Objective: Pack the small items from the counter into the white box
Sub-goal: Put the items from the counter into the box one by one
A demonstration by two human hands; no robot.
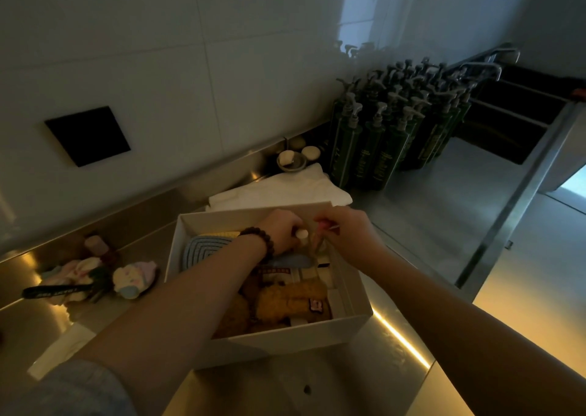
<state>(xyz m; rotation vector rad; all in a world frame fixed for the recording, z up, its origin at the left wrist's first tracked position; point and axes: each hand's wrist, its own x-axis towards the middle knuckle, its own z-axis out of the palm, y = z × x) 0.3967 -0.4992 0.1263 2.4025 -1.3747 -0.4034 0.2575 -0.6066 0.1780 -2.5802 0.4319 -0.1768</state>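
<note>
The white box [285,342] stands on the steel counter in front of me, filled with several items: a blue-grey ribbed pad [203,250], yellow-brown plush pieces [285,301] and small packets. Both hands reach into its far end. My left hand [282,228], with a bead bracelet on the wrist, grips a small bottle with a white cap [301,236]. My right hand [345,228] pinches a thin pinkish item [323,225] beside the bottle. On the counter left of the box lie pastel soft toys [133,277], a black strap [57,290] and a small jar [95,244].
A folded white cloth [285,190] lies behind the box, with a small bowl [290,162] near the wall. Several dark green pump bottles [393,130] crowd the back right. A sink with taps [507,120] lies further right. The counter edge runs along the right.
</note>
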